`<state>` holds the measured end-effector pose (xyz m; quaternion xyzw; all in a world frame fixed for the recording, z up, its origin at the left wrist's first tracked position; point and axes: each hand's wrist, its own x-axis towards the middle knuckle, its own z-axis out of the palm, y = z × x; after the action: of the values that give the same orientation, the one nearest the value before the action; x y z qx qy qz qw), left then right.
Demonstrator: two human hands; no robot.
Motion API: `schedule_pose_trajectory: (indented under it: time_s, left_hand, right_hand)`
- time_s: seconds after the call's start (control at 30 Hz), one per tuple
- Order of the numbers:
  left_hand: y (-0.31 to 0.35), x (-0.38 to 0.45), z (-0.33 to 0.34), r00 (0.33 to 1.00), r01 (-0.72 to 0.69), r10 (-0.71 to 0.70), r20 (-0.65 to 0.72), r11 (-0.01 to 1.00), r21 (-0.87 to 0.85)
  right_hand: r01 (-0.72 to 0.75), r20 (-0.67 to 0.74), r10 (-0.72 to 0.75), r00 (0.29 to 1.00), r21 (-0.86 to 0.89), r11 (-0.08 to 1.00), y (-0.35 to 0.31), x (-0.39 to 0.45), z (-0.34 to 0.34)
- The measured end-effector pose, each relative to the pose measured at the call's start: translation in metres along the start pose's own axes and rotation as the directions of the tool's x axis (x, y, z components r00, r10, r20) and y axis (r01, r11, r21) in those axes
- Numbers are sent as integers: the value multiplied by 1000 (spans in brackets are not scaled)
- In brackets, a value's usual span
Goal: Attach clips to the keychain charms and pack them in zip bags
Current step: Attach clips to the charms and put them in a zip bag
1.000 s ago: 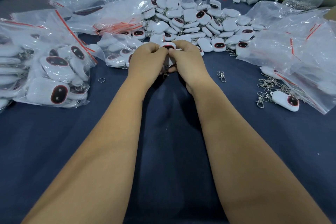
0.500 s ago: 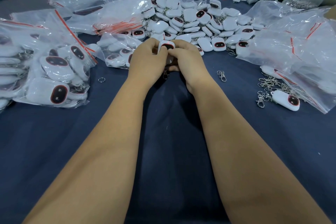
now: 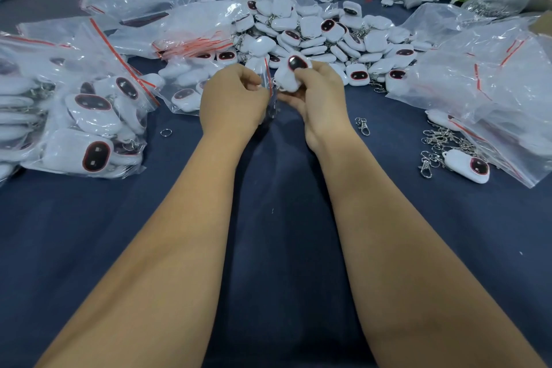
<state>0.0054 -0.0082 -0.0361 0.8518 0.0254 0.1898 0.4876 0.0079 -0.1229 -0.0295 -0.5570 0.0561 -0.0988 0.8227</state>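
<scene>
My right hand (image 3: 318,89) grips a white charm (image 3: 291,73) with a dark oval face, held up above the blue cloth. My left hand (image 3: 231,98) pinches a small clear zip bag (image 3: 266,81) with a red strip, right beside the charm. A metal clip (image 3: 272,107) dangles between the two hands. Whether the charm has entered the bag is hidden by my fingers. Behind my hands lies a big heap of white charms (image 3: 328,36).
Filled zip bags (image 3: 77,116) lie at the left, more clear bags (image 3: 490,78) at the right. Loose clips (image 3: 439,143), a single charm (image 3: 469,169), a lone clip (image 3: 362,125) and a ring (image 3: 166,132) lie on the blue tablecloth (image 3: 283,218). Another person's arm shows at the far right.
My hands have drawn slightly apart. The charm has risen and tilted into fuller view in my right hand, and the small bag now shows at my left fingertips.
</scene>
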Motion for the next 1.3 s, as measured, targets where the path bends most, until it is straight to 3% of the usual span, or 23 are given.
schedule_pose_trajectory:
  time_s: [0.13,0.27,0.43,0.53,0.63,0.8,0.93,1.0,1.13,1.23,1.3]
  left_hand:
    - [-2,-1,0,1000,-12,13,-28,999,34]
    - [-2,1,1,997,-79,80,5,984,162]
    - [2,1,-1,996,-28,24,-91,999,-47]
    - [7,-1,-2,990,-70,47,-131,981,-179]
    - [10,-5,-3,983,-155,132,-128,969,-193]
    - [13,-10,0,951,-277,251,-178,951,-136]
    - [11,-9,0,953,-279,264,-147,955,-96]
    - [9,-8,2,964,-258,255,-80,965,-41]
    - [1,-1,6,976,-214,218,-29,971,107]
    - [-2,3,4,970,-143,168,-175,979,144]
    - [-3,7,-1,945,-72,73,-320,997,16]
  right_hand:
    - [-49,57,29,998,395,917,-5,0,-2]
    - [-105,176,24,984,470,877,-5,-3,0]
    - [-118,215,52,975,311,943,1,-6,6]
    - [69,142,-50,989,-137,988,8,-8,11]
    - [217,117,-184,976,-435,874,13,-10,10]
    - [192,42,-196,980,-471,861,12,-5,4]
    - [327,298,-163,941,-671,666,11,-10,5]
    - [345,327,-158,932,-666,661,11,-14,7]
    - [317,167,-281,945,-674,667,9,-9,5]
    - [202,-20,-310,950,-717,667,2,-2,-6]
    - [132,-101,-316,943,-759,638,-1,3,-18]
